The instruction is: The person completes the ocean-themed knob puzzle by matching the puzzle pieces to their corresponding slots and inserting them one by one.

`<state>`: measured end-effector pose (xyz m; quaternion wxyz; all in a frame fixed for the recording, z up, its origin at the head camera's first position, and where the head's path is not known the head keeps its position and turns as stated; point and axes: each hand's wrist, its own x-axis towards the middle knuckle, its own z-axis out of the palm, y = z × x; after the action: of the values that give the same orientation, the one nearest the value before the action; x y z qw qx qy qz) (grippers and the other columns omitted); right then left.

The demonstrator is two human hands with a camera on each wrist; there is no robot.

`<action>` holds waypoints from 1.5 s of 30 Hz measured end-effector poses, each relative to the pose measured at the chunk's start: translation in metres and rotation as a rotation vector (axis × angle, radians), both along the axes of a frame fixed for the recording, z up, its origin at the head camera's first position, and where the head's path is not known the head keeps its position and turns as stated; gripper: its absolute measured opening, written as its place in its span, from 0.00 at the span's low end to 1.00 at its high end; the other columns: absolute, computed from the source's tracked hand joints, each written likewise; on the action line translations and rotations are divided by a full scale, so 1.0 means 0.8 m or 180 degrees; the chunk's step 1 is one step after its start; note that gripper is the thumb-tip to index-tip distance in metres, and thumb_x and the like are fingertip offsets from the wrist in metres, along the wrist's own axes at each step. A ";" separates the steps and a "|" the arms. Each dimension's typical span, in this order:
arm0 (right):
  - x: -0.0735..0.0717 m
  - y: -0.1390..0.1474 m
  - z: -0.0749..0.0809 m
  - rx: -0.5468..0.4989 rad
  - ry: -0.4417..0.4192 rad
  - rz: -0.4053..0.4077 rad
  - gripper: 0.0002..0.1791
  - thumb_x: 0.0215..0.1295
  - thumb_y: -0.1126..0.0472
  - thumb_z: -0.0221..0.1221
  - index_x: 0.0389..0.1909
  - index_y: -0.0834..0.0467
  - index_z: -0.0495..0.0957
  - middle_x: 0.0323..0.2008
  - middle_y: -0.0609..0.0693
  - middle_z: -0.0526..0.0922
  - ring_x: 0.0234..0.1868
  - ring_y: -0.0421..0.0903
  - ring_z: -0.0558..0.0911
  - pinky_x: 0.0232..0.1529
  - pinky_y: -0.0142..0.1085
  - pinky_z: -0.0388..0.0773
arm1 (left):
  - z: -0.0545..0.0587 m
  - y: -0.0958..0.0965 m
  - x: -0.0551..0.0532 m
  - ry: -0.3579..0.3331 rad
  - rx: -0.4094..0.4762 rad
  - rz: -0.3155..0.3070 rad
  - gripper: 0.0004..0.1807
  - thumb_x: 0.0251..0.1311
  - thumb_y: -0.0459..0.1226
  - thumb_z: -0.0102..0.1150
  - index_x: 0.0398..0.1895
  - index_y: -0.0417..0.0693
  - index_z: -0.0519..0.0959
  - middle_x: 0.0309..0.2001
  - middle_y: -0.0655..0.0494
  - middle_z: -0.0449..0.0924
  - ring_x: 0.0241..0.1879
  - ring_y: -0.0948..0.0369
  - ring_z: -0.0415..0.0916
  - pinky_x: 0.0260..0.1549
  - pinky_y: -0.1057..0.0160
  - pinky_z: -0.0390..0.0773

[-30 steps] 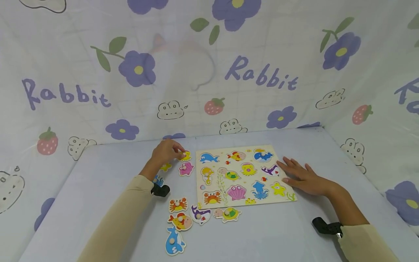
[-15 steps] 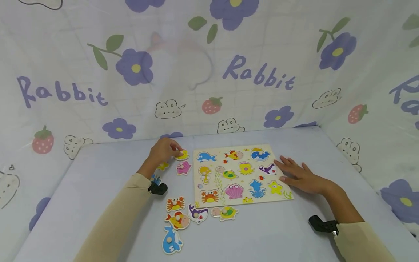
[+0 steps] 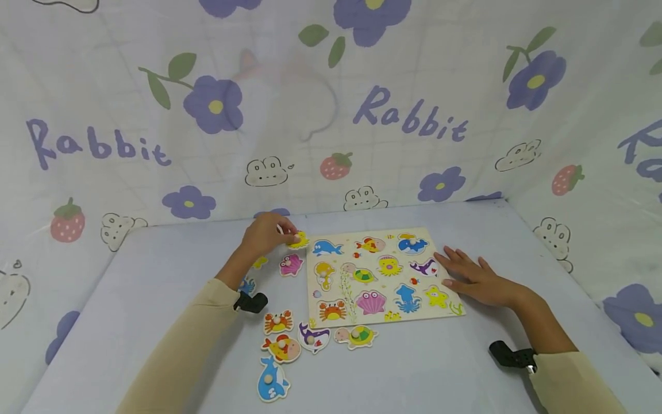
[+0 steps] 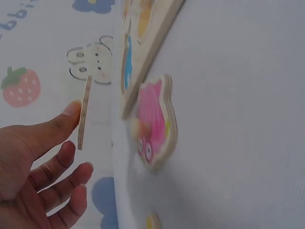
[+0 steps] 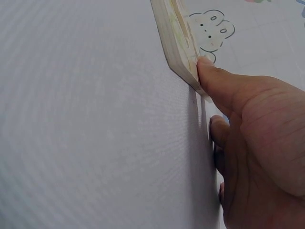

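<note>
In the head view my left hand (image 3: 266, 236) pinches a yellow wooden puzzle piece (image 3: 298, 240) near the top left corner of the puzzle board (image 3: 357, 319). The left wrist view shows that piece (image 4: 84, 117) edge-on and raised off the table, thumb against one face. Just below it on the table lies a pink shell piece (image 3: 291, 265) with a round knob. My right hand (image 3: 478, 280) lies with spread, straight fingers along the board's right edge; its thumb (image 5: 214, 78) rests on the board's edge in the right wrist view. A knobbed whale and seahorse sit in the board.
Loose knobbed pieces lie before the board: a crab (image 3: 278, 322), a fish (image 3: 281, 348), a purple whale (image 3: 313, 337), a turtle (image 3: 357, 336) and a blue whale (image 3: 272, 379). A yellow piece (image 3: 260, 262) and a blue piece (image 3: 248, 285) are partly hidden by the left arm.
My left hand has lifted the yellow puzzle piece from its place above the shell and moved it slightly right, toward the board. The right hand stays at the board's edge.
</note>
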<state>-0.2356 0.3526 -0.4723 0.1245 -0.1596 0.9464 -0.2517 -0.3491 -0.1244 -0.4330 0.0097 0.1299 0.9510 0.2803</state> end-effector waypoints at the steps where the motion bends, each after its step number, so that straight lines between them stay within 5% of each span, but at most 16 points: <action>1: 0.000 0.000 -0.001 -0.0008 0.0003 0.0002 0.40 0.73 0.40 0.53 0.81 0.46 0.52 0.81 0.60 0.41 0.79 0.66 0.34 0.69 0.68 0.23 | 0.004 0.004 0.003 0.0021 -0.0010 -0.0043 0.10 0.59 0.45 0.74 0.39 0.53 0.89 0.35 0.57 0.80 0.38 0.55 0.74 0.33 0.58 0.75; 11: -0.001 0.002 -0.005 -0.0040 0.0008 0.0021 0.40 0.73 0.40 0.53 0.81 0.46 0.52 0.81 0.60 0.41 0.79 0.66 0.34 0.69 0.68 0.22 | 0.022 0.047 0.029 0.0060 -0.0034 -0.0253 0.09 0.58 0.46 0.74 0.38 0.55 0.89 0.31 0.61 0.80 0.36 0.58 0.72 0.30 0.61 0.73; 26: 0.000 -0.001 0.001 -0.0041 0.0019 0.0031 0.39 0.73 0.42 0.54 0.80 0.48 0.54 0.80 0.62 0.42 0.79 0.67 0.36 0.69 0.69 0.23 | 0.015 0.103 0.047 0.0221 -0.0027 -0.0611 0.08 0.59 0.47 0.73 0.35 0.57 0.87 0.28 0.65 0.78 0.32 0.61 0.72 0.29 0.62 0.71; 45: 0.001 0.002 0.000 -0.0068 -0.0004 0.0038 0.39 0.74 0.42 0.54 0.80 0.48 0.54 0.81 0.62 0.41 0.79 0.66 0.35 0.69 0.69 0.23 | -0.004 0.183 0.051 -0.0036 -0.0345 -0.0714 0.09 0.59 0.49 0.73 0.34 0.57 0.84 0.29 0.65 0.78 0.31 0.63 0.73 0.33 0.64 0.72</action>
<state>-0.2352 0.3538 -0.4723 0.1249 -0.1664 0.9426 -0.2611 -0.3085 0.0217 -0.4360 0.0534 0.2331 0.9442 0.2264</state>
